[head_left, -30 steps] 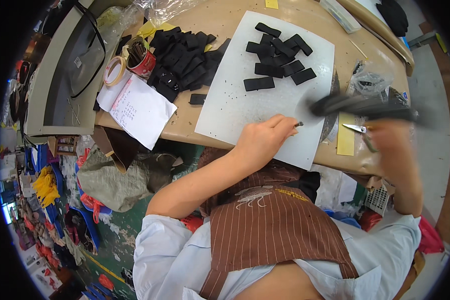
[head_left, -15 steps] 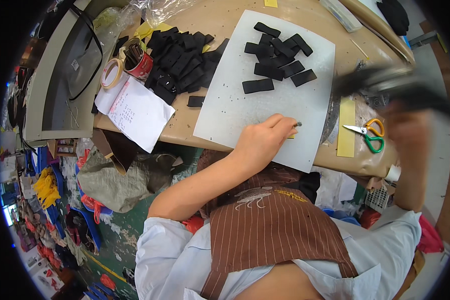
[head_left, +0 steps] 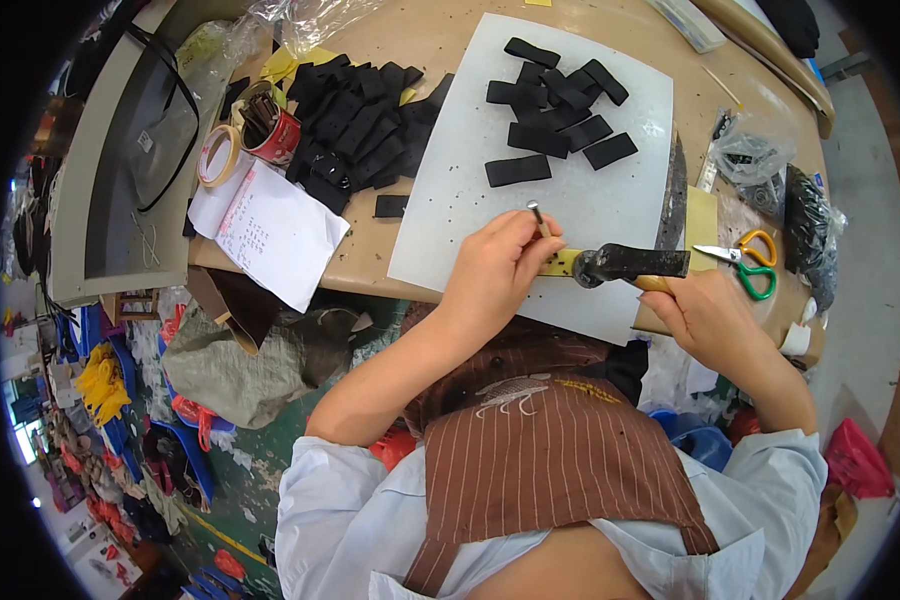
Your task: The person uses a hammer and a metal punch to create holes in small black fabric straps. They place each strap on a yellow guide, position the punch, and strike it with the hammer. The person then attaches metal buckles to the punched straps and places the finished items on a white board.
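Hammer — black, long-headed, tan-handled.

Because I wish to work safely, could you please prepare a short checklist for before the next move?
1. Left hand gripping the metal punch: ok.
2. Right hand gripping the hammer by its wooden handle: ok.
3. Punch's lower tip seated on the yellow piece: cannot tell; hidden by the left hand.
4. Black fabric bands apart from the punch: ok, farther up the white board.
5. Scissors off the board: ok, lying to its right.
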The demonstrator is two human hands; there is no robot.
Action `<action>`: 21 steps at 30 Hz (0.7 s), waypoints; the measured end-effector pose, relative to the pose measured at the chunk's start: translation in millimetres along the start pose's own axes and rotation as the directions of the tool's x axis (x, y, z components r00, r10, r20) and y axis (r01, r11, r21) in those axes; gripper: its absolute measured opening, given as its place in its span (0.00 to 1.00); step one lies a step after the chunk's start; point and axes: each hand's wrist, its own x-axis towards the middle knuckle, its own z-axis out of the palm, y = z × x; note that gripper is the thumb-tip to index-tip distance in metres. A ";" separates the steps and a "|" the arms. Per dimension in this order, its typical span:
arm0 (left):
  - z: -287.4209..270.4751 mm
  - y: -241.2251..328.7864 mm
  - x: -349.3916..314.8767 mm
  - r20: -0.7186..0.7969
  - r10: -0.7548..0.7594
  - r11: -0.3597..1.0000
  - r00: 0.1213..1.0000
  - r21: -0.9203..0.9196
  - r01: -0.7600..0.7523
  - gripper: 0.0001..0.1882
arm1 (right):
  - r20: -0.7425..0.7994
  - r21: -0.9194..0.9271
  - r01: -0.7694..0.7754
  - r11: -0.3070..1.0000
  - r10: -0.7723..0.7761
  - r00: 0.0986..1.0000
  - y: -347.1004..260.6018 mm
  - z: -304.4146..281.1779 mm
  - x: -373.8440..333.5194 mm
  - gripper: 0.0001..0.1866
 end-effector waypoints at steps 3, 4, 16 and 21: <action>-4.3 -5.0 -8.2 -0.016 -0.007 1.000 1.000 0.011 0.007 0.04 | 0.019 0.012 0.008 1.000 -0.009 1.000 3.4 0.4 2.9 0.14; -4.4 -7.0 -7.8 -0.025 0.031 0.999 0.999 0.033 -0.030 0.04 | 0.030 0.013 -0.008 1.000 0.008 1.000 2.8 -0.4 2.7 0.14; 0.0 0.5 -13.8 0.022 0.254 0.902 0.967 0.354 -0.245 0.06 | -0.305 0.035 0.459 0.888 -0.427 0.851 -0.6 -71.5 -8.6 0.18; 6.9 -11.6 -21.6 -0.100 0.191 0.934 0.976 0.323 -0.150 0.09 | -0.282 0.345 0.118 0.931 -0.017 0.959 -5.2 -65.2 10.7 0.17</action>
